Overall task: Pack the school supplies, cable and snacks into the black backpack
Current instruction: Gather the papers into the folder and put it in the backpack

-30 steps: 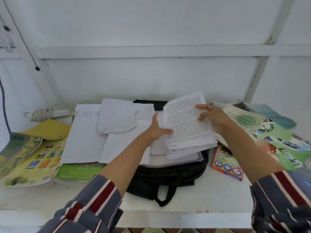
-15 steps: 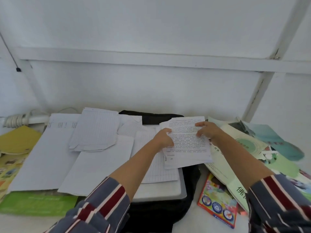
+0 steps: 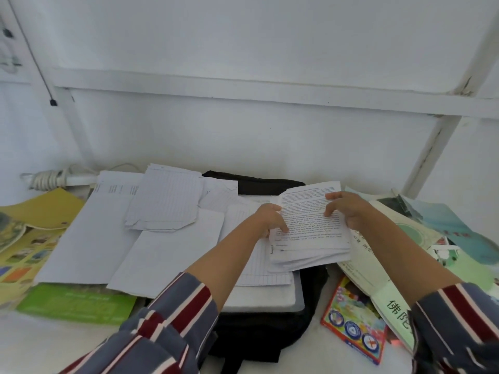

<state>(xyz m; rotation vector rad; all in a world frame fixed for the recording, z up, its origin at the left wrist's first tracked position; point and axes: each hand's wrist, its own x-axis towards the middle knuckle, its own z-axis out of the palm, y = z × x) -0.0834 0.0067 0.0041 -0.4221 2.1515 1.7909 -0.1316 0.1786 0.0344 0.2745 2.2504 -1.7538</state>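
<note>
My left hand [image 3: 270, 221] and right hand [image 3: 348, 211] both grip the printed paper stack [image 3: 310, 238] by its side edges. The stack is over the far-right part of the black backpack [image 3: 259, 327], which lies mid-desk [image 3: 62, 345].

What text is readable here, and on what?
"佛", next character partly hidden: pale green booklet, right.
Printed pages: lines too small to read.
Green book: white lettering blurred.
Colourful box: round badges, nothing legible.
White sheet, far left: print too small.
</note>
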